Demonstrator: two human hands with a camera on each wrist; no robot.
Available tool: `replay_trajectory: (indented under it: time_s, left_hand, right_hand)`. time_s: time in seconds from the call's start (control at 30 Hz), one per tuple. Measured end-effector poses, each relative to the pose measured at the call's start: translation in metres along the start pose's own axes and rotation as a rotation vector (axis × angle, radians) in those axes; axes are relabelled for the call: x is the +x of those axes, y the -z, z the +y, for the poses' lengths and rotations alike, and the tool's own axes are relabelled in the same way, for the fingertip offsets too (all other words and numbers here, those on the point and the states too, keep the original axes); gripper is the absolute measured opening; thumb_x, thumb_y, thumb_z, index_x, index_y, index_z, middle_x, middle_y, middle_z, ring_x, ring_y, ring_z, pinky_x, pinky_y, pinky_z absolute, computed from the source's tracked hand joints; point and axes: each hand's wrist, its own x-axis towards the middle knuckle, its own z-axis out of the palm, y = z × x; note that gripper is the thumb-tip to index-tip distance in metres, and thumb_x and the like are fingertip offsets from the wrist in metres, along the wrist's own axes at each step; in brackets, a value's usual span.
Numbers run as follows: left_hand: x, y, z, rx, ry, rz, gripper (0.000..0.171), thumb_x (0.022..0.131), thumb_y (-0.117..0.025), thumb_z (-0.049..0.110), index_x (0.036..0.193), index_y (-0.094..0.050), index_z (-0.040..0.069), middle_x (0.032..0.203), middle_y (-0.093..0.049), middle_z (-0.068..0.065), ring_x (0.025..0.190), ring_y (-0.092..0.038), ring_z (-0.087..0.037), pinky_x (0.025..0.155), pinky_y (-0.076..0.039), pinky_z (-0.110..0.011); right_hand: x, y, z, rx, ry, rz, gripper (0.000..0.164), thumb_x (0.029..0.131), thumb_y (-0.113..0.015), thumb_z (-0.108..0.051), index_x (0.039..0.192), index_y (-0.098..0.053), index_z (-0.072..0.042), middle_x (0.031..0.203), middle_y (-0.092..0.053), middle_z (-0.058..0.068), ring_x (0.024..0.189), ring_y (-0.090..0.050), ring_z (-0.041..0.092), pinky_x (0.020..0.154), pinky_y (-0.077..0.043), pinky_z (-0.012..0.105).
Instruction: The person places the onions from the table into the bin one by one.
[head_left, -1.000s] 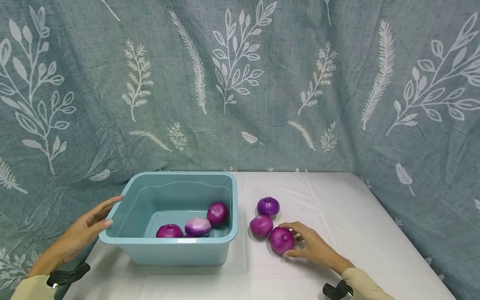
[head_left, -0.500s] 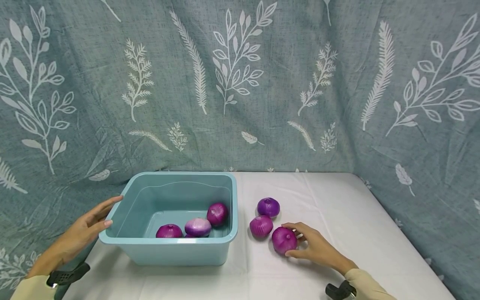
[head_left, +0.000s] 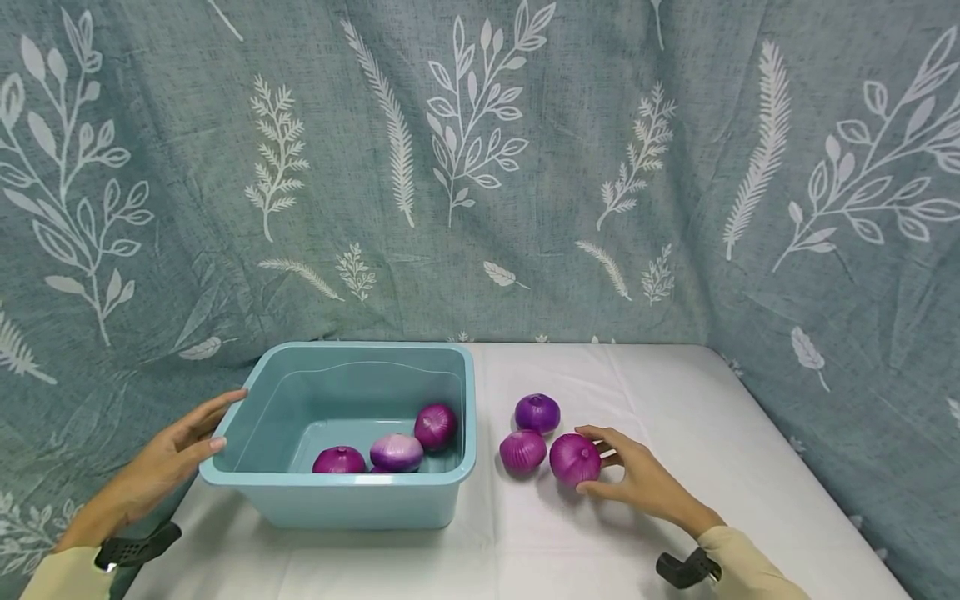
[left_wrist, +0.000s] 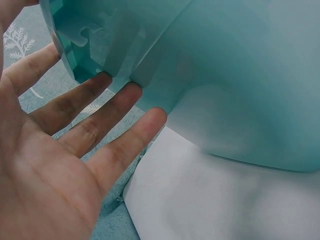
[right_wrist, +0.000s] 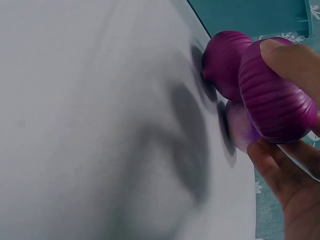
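Observation:
My right hand (head_left: 637, 479) holds a red onion (head_left: 575, 458) between thumb and fingertips. In the right wrist view that onion shows ribbed purple skin, and its shadow lies apart from it on the white cloth. Just left of it sits a second red onion (head_left: 522, 452), with a darker purple onion (head_left: 537, 414) behind. The fingers of my left hand (head_left: 168, 454) rest, nearly straight, against the left side of a light blue plastic tub (head_left: 352, 504). The left wrist view shows fingertips (left_wrist: 152, 120) at the tub's outer wall.
Inside the tub lie several onions, among them a round one (head_left: 435, 427) at the right, a paler one (head_left: 396, 452) and one near the front wall (head_left: 339, 460). A white cloth (head_left: 667, 400) covers the table. Behind hangs a grey-green leaf-patterned curtain (head_left: 540, 275).
My right hand has shifted slightly right and away from me, carrying the onion up off the cloth and away from its neighbour. My left hand and the tub stay put.

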Motion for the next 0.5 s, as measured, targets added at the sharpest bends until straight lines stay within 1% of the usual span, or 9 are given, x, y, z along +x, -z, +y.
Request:
replay_trajectory:
  time_s: [0.1,0.17,0.23,0.33,0.43,0.5]
  left_hand:
    - [0.0,0.0,0.0,0.001,0.005,0.002,0.062,0.113,-0.041,0.014,0.167,-0.015,0.027,0.169,-0.012,-0.011,0.128,-0.032,0.014,0.1,-0.042,-0.065]
    - [0.0,-0.001,-0.001,0.003,0.005,0.003,0.062,0.113,-0.041,0.014,0.167,-0.015,0.027,0.169,-0.012,-0.011,0.128,-0.032,0.014,0.1,-0.041,-0.067]
    - [0.0,-0.001,-0.001,0.006,0.002,0.001,0.062,0.113,-0.041,0.014,0.168,-0.014,0.026,0.17,-0.011,-0.012,0.128,-0.031,0.014,0.1,-0.041,-0.066]
    - [0.0,0.0,-0.001,0.015,-0.001,0.0,0.062,0.113,-0.041,0.014,0.168,-0.014,0.026,0.17,-0.01,-0.013,0.129,-0.031,0.013,0.101,-0.042,-0.061]
    - [0.0,0.0,-0.001,0.017,-0.001,0.001,0.062,0.113,-0.041,0.014,0.167,-0.015,0.027,0.17,-0.01,-0.013,0.13,-0.031,0.012,0.101,-0.044,-0.054]
    - [0.0,0.001,-0.001,0.022,-0.001,0.003,0.062,0.113,-0.042,0.014,0.167,-0.015,0.027,0.17,-0.01,-0.013,0.13,-0.03,0.012,0.101,-0.044,-0.052]
  right_hand:
    - [0.003,0.002,-0.003,0.008,-0.01,0.013,0.083,0.079,-0.091,-0.037,0.148,-0.052,-0.011,0.138,-0.06,0.004,0.108,-0.064,0.02,0.089,-0.056,0.03]
    - [0.005,0.004,-0.005,0.018,-0.018,0.013,0.083,0.079,-0.091,-0.037,0.147,-0.052,-0.009,0.138,-0.06,0.005,0.109,-0.063,0.021,0.09,-0.056,0.03]
    - [0.007,0.006,-0.007,0.025,-0.021,0.012,0.082,0.08,-0.091,-0.036,0.146,-0.053,-0.007,0.136,-0.06,0.005,0.108,-0.064,0.022,0.09,-0.056,0.03]
    - [0.012,0.01,-0.012,0.036,-0.021,0.015,0.079,0.08,-0.091,-0.035,0.144,-0.055,-0.006,0.135,-0.061,0.004,0.108,-0.064,0.023,0.09,-0.056,0.03]
    - [0.017,0.013,-0.016,0.035,-0.013,0.021,0.077,0.08,-0.091,-0.034,0.144,-0.055,-0.008,0.135,-0.06,0.002,0.108,-0.064,0.021,0.091,-0.056,0.029]
    - [0.021,0.015,-0.019,0.033,0.0,0.024,0.077,0.081,-0.091,-0.033,0.144,-0.055,-0.009,0.136,-0.06,0.002,0.108,-0.064,0.02,0.091,-0.056,0.029]
